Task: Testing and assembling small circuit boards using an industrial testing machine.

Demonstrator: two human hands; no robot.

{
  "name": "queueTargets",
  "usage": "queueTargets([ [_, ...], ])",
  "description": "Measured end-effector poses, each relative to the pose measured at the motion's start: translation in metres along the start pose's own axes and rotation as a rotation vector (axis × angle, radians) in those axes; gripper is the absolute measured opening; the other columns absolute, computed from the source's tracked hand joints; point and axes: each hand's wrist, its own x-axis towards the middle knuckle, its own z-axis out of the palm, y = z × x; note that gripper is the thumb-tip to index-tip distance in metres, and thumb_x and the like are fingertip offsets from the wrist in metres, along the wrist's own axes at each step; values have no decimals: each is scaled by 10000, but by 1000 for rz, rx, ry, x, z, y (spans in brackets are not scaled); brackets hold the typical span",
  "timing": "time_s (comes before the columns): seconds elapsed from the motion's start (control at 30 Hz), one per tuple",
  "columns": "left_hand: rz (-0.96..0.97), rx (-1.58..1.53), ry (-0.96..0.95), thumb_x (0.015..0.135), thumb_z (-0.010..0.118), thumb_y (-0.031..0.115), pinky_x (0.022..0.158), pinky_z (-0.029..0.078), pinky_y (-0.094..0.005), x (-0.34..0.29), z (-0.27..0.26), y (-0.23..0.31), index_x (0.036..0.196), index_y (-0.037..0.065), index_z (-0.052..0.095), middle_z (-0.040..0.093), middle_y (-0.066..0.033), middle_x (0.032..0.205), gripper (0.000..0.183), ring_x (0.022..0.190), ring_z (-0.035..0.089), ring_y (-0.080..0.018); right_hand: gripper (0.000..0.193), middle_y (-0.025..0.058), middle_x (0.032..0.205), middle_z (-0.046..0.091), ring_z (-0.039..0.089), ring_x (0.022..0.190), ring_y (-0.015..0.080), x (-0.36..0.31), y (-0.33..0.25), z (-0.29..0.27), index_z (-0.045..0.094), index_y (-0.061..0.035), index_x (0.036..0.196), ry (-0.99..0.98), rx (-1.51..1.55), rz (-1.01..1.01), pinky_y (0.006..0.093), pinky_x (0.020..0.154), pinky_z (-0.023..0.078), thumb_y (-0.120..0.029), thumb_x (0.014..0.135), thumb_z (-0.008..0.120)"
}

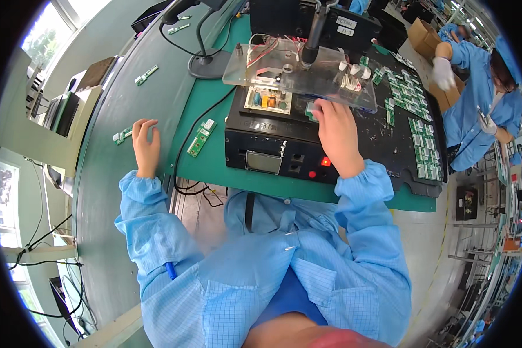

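My right hand (337, 138) reaches over the black test fixture (238, 142), its fingers closed at the edge of a small green circuit board (311, 111) beneath the raised clear acrylic plate (307, 68). The fingertips partly hide that board. Left of it, a board with orange and blue components (268, 101) sits on the fixture. My left hand (146, 149) hovers over the grey-green belt with fingers bent and apart, seemingly holding nothing. Just beside its fingertips lies another green circuit board (122, 136). A further circuit board (201, 138) rests on the green mat between my hands.
Rows of green boards (424, 148) cover a black tray on the right. A black stand base (210, 65) and a cable (203, 110) are left of the fixture. One more board (147, 75) lies farther up the belt. At right stands a gloved co-worker (475, 87).
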Motion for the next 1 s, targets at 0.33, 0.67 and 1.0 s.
queueTargets([
  [0.33,291,-332,149,885,610,-19,758,486,-293,117,-2,114,1010,28,674,645,-68,983,148,908,607,-179,223,161,1064,653,608,1005,380,18,2,16,665,-15,1101,-109,127,4,452,874,489,-141,917,650],
  [0.67,134,-937,-797,958,666,159,759,491,-300,313,39,339,1074,38,652,642,-53,945,168,845,607,-165,342,157,1332,581,525,1252,365,-102,-28,-35,655,-31,1197,50,386,61,448,1052,424,-69,858,685],
  [1.0,625,-1070,-165,939,524,-94,726,417,-214,168,41,343,938,54,465,559,-78,949,160,778,519,-95,145,130,1028,693,618,1021,319,-180,11,-71,698,-5,991,184,287,381,397,921,483,19,865,630],
])
